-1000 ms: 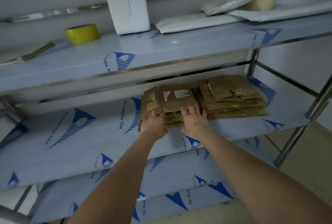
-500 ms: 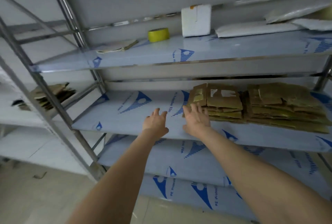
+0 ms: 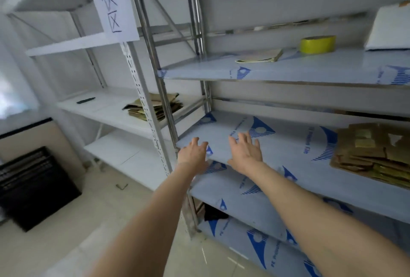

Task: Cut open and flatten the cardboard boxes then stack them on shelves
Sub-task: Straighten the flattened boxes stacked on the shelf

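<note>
While our arms reach toward the steel rack, our left hand (image 3: 192,154) hovers at the front left corner of the middle shelf (image 3: 288,154), fingers loosely spread, holding nothing. Our right hand (image 3: 245,151) is spread over the same front edge, also empty. The flattened cardboard stack (image 3: 375,157) sits well to the right on this shelf, with bare film-covered surface between.
</note>
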`<action>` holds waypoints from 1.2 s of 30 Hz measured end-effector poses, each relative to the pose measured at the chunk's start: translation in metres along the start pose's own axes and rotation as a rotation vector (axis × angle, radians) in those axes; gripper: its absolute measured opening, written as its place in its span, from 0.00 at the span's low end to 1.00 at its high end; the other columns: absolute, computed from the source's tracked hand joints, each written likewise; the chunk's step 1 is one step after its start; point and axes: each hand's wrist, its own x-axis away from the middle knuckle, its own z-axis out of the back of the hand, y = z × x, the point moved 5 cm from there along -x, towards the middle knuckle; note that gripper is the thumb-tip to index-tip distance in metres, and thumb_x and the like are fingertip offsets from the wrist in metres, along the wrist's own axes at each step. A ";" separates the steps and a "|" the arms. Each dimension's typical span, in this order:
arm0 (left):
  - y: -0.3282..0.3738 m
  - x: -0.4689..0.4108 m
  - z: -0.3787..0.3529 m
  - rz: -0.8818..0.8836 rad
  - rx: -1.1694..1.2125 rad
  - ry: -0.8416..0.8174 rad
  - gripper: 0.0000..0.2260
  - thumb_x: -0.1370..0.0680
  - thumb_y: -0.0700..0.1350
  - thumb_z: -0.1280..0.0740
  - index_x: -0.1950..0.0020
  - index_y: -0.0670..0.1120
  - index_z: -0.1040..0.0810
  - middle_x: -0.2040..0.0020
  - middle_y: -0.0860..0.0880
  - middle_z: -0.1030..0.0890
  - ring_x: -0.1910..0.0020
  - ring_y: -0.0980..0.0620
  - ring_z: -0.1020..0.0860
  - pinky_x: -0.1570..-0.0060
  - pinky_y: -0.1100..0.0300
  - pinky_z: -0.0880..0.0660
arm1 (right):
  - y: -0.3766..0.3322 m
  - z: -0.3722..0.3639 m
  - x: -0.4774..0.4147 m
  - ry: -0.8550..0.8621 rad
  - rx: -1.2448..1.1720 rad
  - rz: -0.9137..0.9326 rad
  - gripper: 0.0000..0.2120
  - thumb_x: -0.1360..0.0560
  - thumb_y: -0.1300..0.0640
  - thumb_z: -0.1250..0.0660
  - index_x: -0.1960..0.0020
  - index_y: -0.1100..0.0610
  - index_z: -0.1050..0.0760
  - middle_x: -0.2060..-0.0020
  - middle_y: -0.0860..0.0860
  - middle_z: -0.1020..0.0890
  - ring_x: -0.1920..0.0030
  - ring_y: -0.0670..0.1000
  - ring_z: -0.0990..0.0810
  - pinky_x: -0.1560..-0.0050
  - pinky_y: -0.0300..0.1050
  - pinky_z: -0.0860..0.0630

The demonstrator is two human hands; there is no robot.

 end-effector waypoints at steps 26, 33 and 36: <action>-0.534 -0.238 0.010 0.224 -0.032 0.095 0.25 0.20 0.43 0.40 0.23 0.47 0.40 0.23 0.43 0.44 0.29 0.42 0.34 0.40 0.49 0.28 | -0.475 -0.046 -0.383 0.126 -0.121 0.219 0.35 0.23 0.56 0.33 0.22 0.53 0.48 0.24 0.57 0.44 0.23 0.61 0.50 0.27 0.54 0.43; -0.626 -0.355 0.005 0.260 0.204 0.065 0.23 0.19 0.47 0.39 0.25 0.48 0.36 0.24 0.45 0.42 0.36 0.44 0.27 0.42 0.50 0.27 | -0.522 -0.066 -0.503 0.064 -0.053 0.142 0.31 0.22 0.52 0.36 0.23 0.52 0.46 0.25 0.56 0.42 0.24 0.61 0.49 0.26 0.56 0.44; -0.642 -0.407 -0.002 0.235 0.342 0.068 0.23 0.20 0.49 0.38 0.25 0.45 0.36 0.26 0.43 0.38 0.39 0.44 0.24 0.42 0.51 0.27 | -0.519 -0.072 -0.540 0.047 -0.074 0.067 0.35 0.22 0.48 0.34 0.22 0.52 0.48 0.24 0.56 0.44 0.23 0.61 0.52 0.25 0.57 0.47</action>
